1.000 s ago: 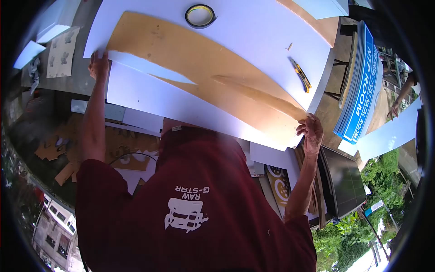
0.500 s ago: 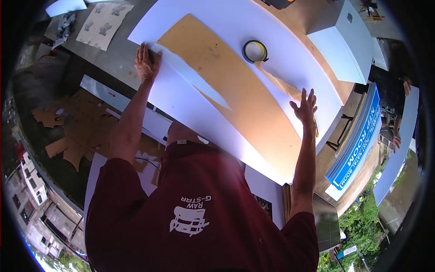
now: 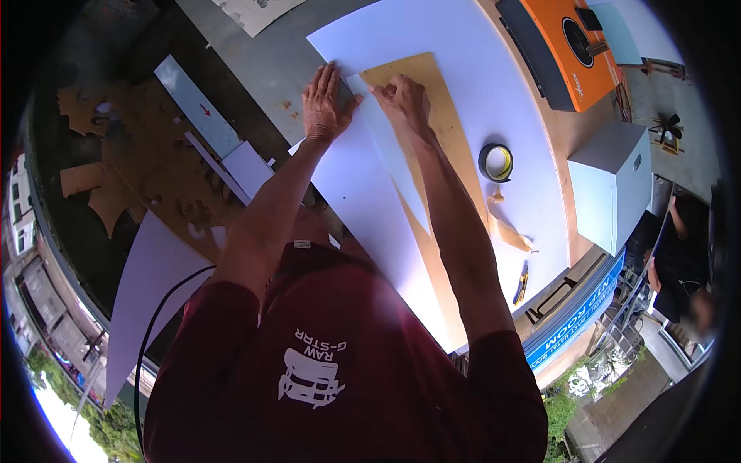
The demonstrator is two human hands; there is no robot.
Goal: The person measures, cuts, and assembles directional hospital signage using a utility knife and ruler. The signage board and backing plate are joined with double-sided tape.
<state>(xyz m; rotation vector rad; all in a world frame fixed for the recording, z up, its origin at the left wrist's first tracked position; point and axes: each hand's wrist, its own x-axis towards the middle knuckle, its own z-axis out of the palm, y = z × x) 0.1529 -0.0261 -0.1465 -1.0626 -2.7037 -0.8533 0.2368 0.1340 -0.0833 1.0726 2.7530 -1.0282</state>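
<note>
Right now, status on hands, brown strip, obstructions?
Left hand open at edge of white panel; right hand curled over brown strip. Tape roll alongside, clear of hands.

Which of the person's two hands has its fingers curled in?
The right hand, over the brown strip: its fingers are curled, while the left hand has its fingers stretched out.

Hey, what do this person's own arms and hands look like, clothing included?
They wear a maroon T-shirt with short sleeves and white G-STAR RAW lettering. Both arms are bare below the sleeves; left hand and right hand show no gloves.
</note>
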